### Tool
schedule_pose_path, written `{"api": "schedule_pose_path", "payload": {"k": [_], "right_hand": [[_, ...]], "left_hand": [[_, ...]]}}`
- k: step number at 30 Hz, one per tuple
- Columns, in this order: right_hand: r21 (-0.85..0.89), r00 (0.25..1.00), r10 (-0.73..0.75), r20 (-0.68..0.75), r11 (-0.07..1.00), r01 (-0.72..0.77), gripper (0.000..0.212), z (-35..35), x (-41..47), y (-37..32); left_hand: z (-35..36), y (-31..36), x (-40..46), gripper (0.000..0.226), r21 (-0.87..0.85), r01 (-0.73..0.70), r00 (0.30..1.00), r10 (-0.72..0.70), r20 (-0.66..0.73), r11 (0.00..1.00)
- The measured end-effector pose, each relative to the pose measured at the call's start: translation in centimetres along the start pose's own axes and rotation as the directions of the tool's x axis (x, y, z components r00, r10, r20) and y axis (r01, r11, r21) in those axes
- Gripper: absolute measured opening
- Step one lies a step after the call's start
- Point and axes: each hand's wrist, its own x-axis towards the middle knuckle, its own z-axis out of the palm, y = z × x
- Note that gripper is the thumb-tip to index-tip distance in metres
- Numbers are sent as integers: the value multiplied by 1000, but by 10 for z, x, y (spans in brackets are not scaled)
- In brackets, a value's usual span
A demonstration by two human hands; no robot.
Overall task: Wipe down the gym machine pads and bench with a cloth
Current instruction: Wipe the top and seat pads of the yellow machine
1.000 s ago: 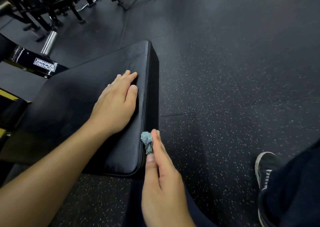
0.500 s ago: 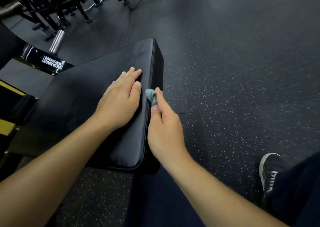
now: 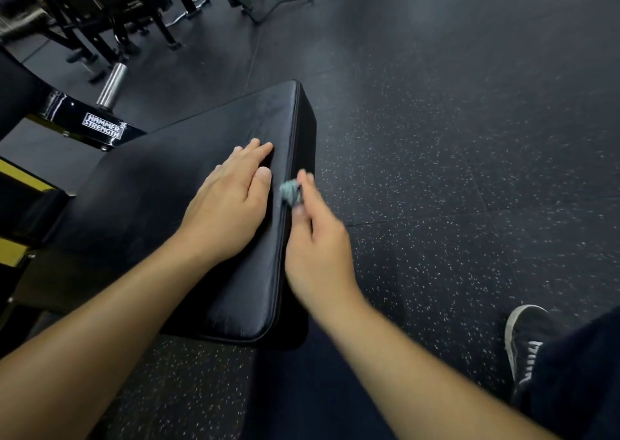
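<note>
Two hands are at the black pad (image 3: 161,204) of the bench, and what matters is how the cloth lies against its right edge. The right hand (image 3: 318,248) pinches a small bunched grey-blue cloth (image 3: 290,192) between thumb and forefinger, fingers curled round it (the hand is blurred, so the finer grip cannot be made out), and the cloth sits right at the seam along the pad's right-hand edge, roughly midway along its length. That edge runs away from the person toward the far corner, so the pad's long axis lies ahead of the fingers, not across them. The left hand (image 3: 228,204) lies flat on top of the pad, fingers straight and together, holding nothing, just beside the cloth on its left. A wipe along the seam, I judge, would travel straight on or back along that edge; the right hand alone is placed for it.
</note>
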Motion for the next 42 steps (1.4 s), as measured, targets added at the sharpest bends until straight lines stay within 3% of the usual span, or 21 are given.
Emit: {"api": "schedule_pose_path", "payload": {"k": [6, 17, 26, 34, 42], "right_hand": [[-16, 998, 60, -9, 998, -60, 47, 2, 84, -4], [23, 998, 32, 46, 999, -33, 56, -10, -88, 21], [-1, 998, -45, 38, 999, 45, 49, -1, 37, 18], [-54, 1000, 2, 19, 999, -1, 47, 7, 169, 9], [44, 999, -6, 35, 999, 5, 45, -6, 61, 12]], "left_hand": [[0, 1, -2, 47, -3, 10, 1000, -11, -15, 1000], [0, -1, -2, 47, -8, 0, 1000, 0, -23, 1000], [-1, -5, 3, 55, -44, -7, 1000, 5, -27, 999], [1, -5, 3, 46, -25, 3, 1000, -3, -30, 1000], [-1, 0, 0, 47, -5, 12, 999, -12, -34, 1000]]}}
